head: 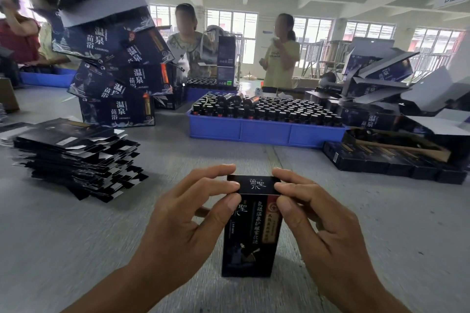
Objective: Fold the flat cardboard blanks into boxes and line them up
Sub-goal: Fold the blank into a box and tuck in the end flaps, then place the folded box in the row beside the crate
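Left hand point(193, 213): I pinch the top left corner of the small dark box point(250, 234), thumb on its front face, fingers laid along the lid flap point(254, 184).
Right hand point(318, 216): I pinch the opposite top corner in the same way, thumb on the front, fingers on the flap's right edge.
Box position: it stands upright on the grey table point(76, 249), directly in front of me, between my two hands.
Step in hand: by my judgement, closing the lid flap; the box body is already formed.
Method: I should press both corners down evenly, keep the walls square, and guide the tuck tab inside the front wall without creasing the print. Whether the tab is fully seated I cannot tell.
Risk: uneven pressure could buckle the thin card or tip the box.
Remaining work: a stack of flat blanks point(76, 157) lies to my left, well apart from the box.
Surface: grey, matte, with a seam running toward the blue tray point(264, 132) full of dark bottles.
Room: larger printed cartons point(117, 76) are piled at back left, opened cartons point(381, 89) at right; people stand beyond the table before a row of windows.
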{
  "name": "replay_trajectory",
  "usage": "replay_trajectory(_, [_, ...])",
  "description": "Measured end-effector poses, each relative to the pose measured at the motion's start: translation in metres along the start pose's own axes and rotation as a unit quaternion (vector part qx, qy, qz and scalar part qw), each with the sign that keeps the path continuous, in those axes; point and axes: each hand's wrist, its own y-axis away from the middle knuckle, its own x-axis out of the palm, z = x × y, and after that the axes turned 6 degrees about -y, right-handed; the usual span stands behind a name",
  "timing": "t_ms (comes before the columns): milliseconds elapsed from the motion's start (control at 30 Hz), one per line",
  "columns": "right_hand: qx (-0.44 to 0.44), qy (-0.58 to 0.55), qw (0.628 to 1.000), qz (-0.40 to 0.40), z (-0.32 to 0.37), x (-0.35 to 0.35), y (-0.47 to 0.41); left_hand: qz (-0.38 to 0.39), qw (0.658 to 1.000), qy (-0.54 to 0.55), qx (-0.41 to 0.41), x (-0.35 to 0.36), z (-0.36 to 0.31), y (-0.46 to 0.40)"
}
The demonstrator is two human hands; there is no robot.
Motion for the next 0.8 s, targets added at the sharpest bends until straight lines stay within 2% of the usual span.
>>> replay_trajectory(67, [0.009,0.001,1.000,0.003,-0.001,0.000,0.000,0.019,1.000,0.011,-0.015,0.000,0.003,0.004])
replay_trajectory(133, [0.021,0.005,1.000,0.006,-0.002,0.000,-0.001,0.071,0.996,0.020,-0.042,0.000,0.009,0.009])
replay_trajectory(233, [0.053,0.048,0.996,0.046,-0.005,-0.001,0.000,0.160,0.977,0.047,-0.131,0.000,0.016,0.011])
replay_trajectory(367, [0.123,0.163,0.966,0.159,-0.009,0.004,0.008,0.127,0.968,0.070,-0.204,0.004,0.020,0.007])
replay_trajectory(567, [0.128,0.283,0.923,0.228,-0.007,0.023,0.016,0.053,0.951,0.124,-0.277,0.016,0.025,0.005])
replay_trajectory(667, [0.149,0.296,0.914,0.232,-0.009,0.031,0.020,0.051,0.947,0.139,-0.286,0.024,0.025,0.006])
replay_trajectory(800, [0.166,0.287,0.926,0.179,-0.018,0.030,0.018,0.063,0.941,0.143,-0.299,0.027,0.029,0.007])
